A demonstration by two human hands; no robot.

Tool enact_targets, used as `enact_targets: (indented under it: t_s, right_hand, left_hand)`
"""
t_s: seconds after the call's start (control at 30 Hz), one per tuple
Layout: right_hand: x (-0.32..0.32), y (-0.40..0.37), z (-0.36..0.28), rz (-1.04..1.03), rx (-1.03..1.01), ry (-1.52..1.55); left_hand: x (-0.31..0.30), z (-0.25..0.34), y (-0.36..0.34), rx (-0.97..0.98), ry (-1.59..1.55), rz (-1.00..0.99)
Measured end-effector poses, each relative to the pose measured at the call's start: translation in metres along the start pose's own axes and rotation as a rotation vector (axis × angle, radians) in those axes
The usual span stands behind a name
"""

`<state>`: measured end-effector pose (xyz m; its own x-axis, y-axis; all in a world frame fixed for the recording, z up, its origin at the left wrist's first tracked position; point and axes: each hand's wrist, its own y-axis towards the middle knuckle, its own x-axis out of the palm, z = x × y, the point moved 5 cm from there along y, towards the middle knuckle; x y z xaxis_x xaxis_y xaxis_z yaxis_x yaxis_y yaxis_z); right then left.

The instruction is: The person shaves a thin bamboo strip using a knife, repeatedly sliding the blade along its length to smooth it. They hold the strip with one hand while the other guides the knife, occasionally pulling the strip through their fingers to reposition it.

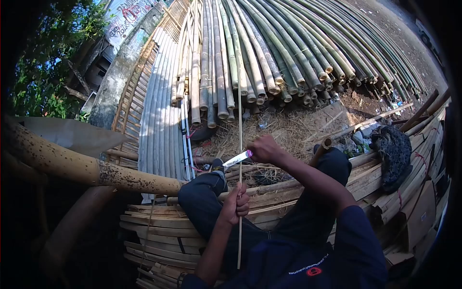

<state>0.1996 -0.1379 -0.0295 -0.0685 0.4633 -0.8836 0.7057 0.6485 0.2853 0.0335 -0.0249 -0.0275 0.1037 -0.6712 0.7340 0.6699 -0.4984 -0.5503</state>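
Fingers of your left hand (235, 204) are curled tight around a thin bamboo strip (240, 135), which stands nearly upright in front of your body. Pale tan, narrow and straight, the strip runs above your fist past the pole ends and below it down over your dark shirt (279, 262). Your right hand (265, 149), higher up and just beside the strip, is closed around the pink handle of a knife (237, 159). Its bright, marked blade points left and crosses the strip; you cannot tell whether the edge bites in. Your bent knees in dark trousers (199, 192) spread to either side, over stacked split bamboo slats (161, 226). A thick, dark-speckled bamboo pole (120, 174) reaches in from the left towards your left knee. Beyond your hands, straw (288, 126) litters the ground before a large pile of green and tan bamboo poles (284, 53).
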Motion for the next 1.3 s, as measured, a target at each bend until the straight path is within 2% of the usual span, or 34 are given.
enact_targets:
  t_s: [0.07,0.17,0.3,0.37,0.43,0.47,0.53,0.57,0.63,0.7,0.73,0.77,0.8,0.83,0.9,0.93,0.97,1.0,1.03,1.07,1.1,1.13,1.17,1.23,1.27,1.3]
  right_hand:
    - [-0.003,0.001,0.003,0.168,0.127,0.038]
    - [-0.01,0.006,-0.015,0.229,0.071,0.021]
    - [0.003,0.006,0.018,0.175,0.047,0.017]
    - [0.025,0.007,0.016,0.078,0.258,-0.016]
    - [0.018,0.005,-0.008,0.121,0.201,0.032]
    - [0.002,0.002,-0.024,0.064,0.092,0.08]
    - [0.021,0.005,0.019,0.042,0.123,0.036]
    - [0.028,0.007,0.032,0.035,0.154,-0.01]
    - [0.024,0.009,0.022,0.094,0.329,-0.032]
    - [0.016,0.009,-0.003,0.072,0.158,0.021]
    - [0.018,0.005,0.006,0.136,0.139,0.058]
    - [0.019,0.006,0.035,0.019,0.14,-0.002]
    - [0.032,0.001,0.038,0.003,0.191,-0.008]
    - [0.041,0.004,0.043,0.0,0.239,-0.021]
    - [0.036,0.009,0.023,0.073,0.348,0.022]
    - [0.03,0.012,0.005,-0.047,0.213,0.041]
    - [0.029,0.012,0.02,-0.078,0.253,-0.009]
    - [0.035,0.007,0.051,-0.119,0.287,-0.058]
    - [0.036,-0.015,0.126,0.059,0.814,-0.029]
    - [0.024,-0.051,0.179,0.16,1.075,-0.038]
    - [0.015,-0.067,0.203,0.173,1.144,-0.086]
    - [0.024,-0.073,0.218,0.16,1.203,-0.005]
    - [0.031,-0.064,0.2,0.147,1.188,0.026]
    - [0.022,-0.051,0.194,0.289,1.215,0.185]
    - [0.038,-0.044,0.202,0.328,1.154,0.252]
    - [0.027,-0.043,0.194,0.328,1.149,0.241]
  left_hand:
    - [0.007,0.014,0.004,0.017,0.052,-0.006]
    - [0.007,0.031,0.008,0.013,-0.016,-0.072]
    - [0.009,0.014,0.012,0.026,0.042,0.004]
    - [0.003,0.027,0.017,0.026,-0.016,0.002]
    - [0.007,0.031,0.019,0.011,-0.096,-0.103]
    - [0.007,0.029,0.022,0.006,-0.095,-0.106]
    - [0.004,0.013,0.027,-0.016,-0.179,-0.044]
    - [0.0,0.016,0.035,0.037,-0.202,-0.032]
    - [0.0,0.032,0.042,-0.021,-0.41,-0.223]
    - [0.002,0.03,0.04,0.021,-0.335,-0.22]
    - [0.007,0.025,0.039,-0.014,-0.371,-0.219]
    - [0.009,0.017,0.037,-0.049,-0.413,-0.212]
    - [0.003,0.012,0.047,-0.009,-0.35,-0.097]
    - [-0.004,0.015,0.047,-0.011,-0.344,-0.097]
    - [-0.007,0.033,0.054,0.0,-0.481,-0.218]
    - [0.001,0.035,0.051,-0.014,-0.476,-0.286]
    - [0.005,0.03,0.047,-0.012,-0.483,-0.281]
    - [0.018,0.016,0.033,-0.016,-0.331,-0.161]
    - [0.032,0.006,0.019,-0.023,-0.17,-0.042]
    - [0.053,-0.004,0.0,-0.133,-0.091,-0.108]
    - [0.065,-0.014,-0.017,-0.239,-0.013,-0.163]
    - [0.064,-0.016,-0.025,-0.224,0.138,-0.164]
    - [0.061,-0.012,-0.027,-0.185,0.131,-0.152]
    - [0.054,0.006,-0.026,-0.053,0.052,-0.179]
    - [0.049,0.016,-0.021,-0.038,-0.018,-0.209]
    - [0.041,0.028,-0.016,-0.025,-0.095,-0.236]
